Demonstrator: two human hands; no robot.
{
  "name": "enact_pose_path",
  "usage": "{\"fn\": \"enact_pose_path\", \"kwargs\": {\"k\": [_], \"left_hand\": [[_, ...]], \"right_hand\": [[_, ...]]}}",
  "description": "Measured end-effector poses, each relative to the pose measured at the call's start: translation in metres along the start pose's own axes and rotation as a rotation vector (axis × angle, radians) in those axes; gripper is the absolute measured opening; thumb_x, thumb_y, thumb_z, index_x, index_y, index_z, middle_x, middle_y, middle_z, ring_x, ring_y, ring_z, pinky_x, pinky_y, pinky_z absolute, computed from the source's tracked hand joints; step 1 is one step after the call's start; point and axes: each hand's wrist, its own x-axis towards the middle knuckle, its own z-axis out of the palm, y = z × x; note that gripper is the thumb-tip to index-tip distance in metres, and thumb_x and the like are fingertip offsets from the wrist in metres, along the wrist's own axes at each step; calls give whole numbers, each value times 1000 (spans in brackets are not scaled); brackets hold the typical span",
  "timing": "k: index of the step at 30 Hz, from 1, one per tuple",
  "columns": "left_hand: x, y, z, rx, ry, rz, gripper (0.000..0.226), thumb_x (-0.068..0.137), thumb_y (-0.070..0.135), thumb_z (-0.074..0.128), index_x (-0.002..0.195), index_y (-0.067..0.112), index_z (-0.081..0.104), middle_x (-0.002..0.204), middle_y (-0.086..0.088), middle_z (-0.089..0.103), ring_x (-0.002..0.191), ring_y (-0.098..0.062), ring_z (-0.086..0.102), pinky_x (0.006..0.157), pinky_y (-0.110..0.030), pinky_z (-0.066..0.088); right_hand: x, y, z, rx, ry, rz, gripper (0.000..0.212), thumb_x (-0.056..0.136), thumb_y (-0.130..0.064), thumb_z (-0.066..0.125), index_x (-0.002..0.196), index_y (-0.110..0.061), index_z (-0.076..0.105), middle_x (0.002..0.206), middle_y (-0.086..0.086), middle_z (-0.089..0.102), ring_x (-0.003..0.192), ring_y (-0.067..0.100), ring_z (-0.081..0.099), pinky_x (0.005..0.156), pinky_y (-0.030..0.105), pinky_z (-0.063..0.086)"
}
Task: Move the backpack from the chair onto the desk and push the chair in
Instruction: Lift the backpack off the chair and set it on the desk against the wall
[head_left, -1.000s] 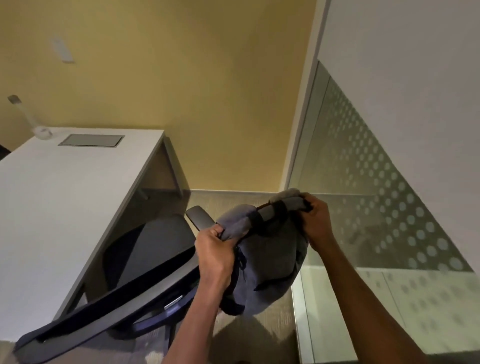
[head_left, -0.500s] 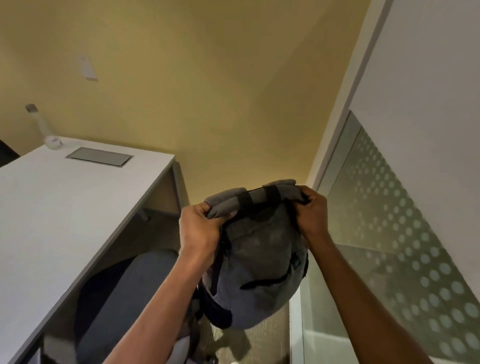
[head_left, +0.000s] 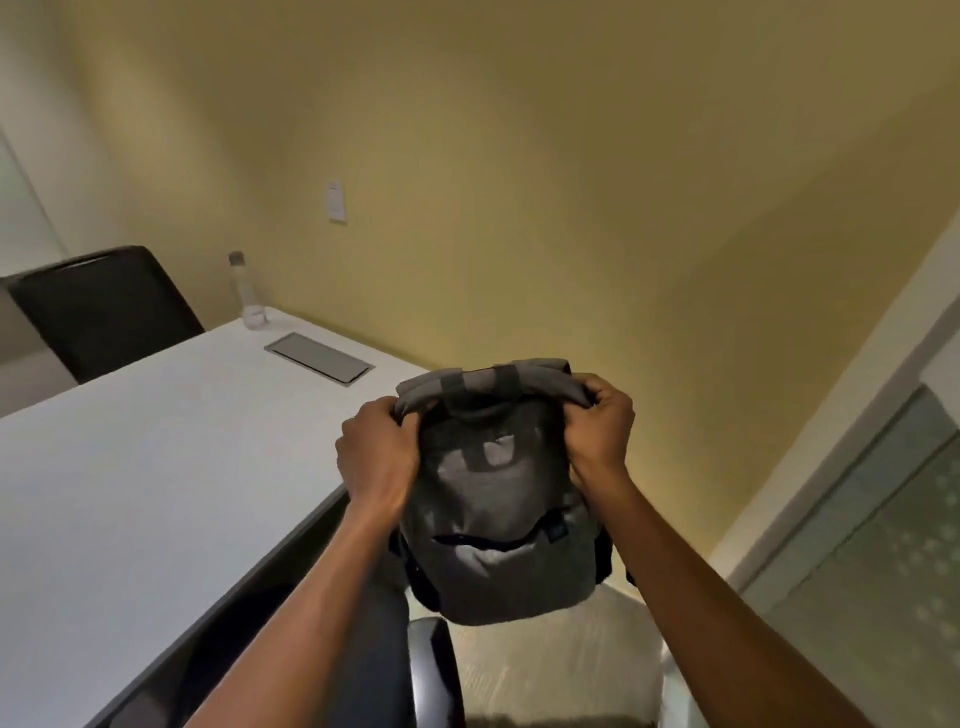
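A grey backpack (head_left: 493, 509) hangs in the air by the desk's right corner, upright, its front pocket facing me. My left hand (head_left: 379, 457) grips its top left edge and my right hand (head_left: 597, 431) grips its top right edge. The white desk (head_left: 130, 493) spreads to the left of the bag. Below my arms I see the dark office chair (head_left: 415, 670), its seat and an armrest partly hidden by my left forearm.
A clear water bottle (head_left: 248, 291) stands at the desk's far edge beside a grey cable hatch (head_left: 319, 357). A second black chair (head_left: 104, 306) sits beyond the desk at the left. Yellow wall ahead; a frosted glass partition (head_left: 883, 545) runs along the right.
Both hands have lifted the backpack up off the chair and carried it left toward the desk corner. My view has swung left and up, bringing the far chair and bottle in.
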Motion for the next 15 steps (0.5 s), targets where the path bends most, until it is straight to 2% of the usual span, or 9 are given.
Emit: {"fn": "enact_pose_path", "kwargs": {"k": [3,5,9,11,13,15], "left_hand": [[74,-8,33,-16,59,-87,20,100,15,62,108,11,80,101,-16,78,91,-38,70,79,-39,47],[101,-9,46,-15,52,-102,20,99,12,63,107,12,81,98,-14,77,93,-37,70,79,-37,46],[190,-3,89,10,113,-123,20,100,12,65,109,12,82,107,-17,80,89,-32,65,81,-38,48],[238,-3,103,42,128,-107,19,100,13,65,107,12,83,108,-18,80,89,-34,65,81,-39,49],[280,0,113,92,151,-98,20,99,11,65,107,12,83,108,-19,80,97,-41,69,82,-39,48],[318,4,121,121,172,-83,21,100,9,64,110,10,82,108,-20,80,101,-42,69,84,-41,47]], "right_hand": [[61,27,59,-19,-86,7,26,85,15,61,94,-1,79,89,14,77,81,21,69,70,25,55],[84,38,76,-24,-95,52,26,84,16,61,92,-2,78,86,12,76,79,21,68,73,30,55],[167,71,134,1,-162,88,27,82,17,61,83,-5,75,76,6,72,69,11,60,63,17,51],[204,84,166,36,-178,98,24,81,16,62,79,-5,73,75,10,71,67,13,58,62,23,50],[236,94,196,59,-191,112,24,81,16,61,74,-6,70,71,8,68,65,10,53,62,28,47],[263,99,225,78,-209,109,31,80,17,59,67,-11,62,64,-1,58,58,-2,44,58,20,40]]}}
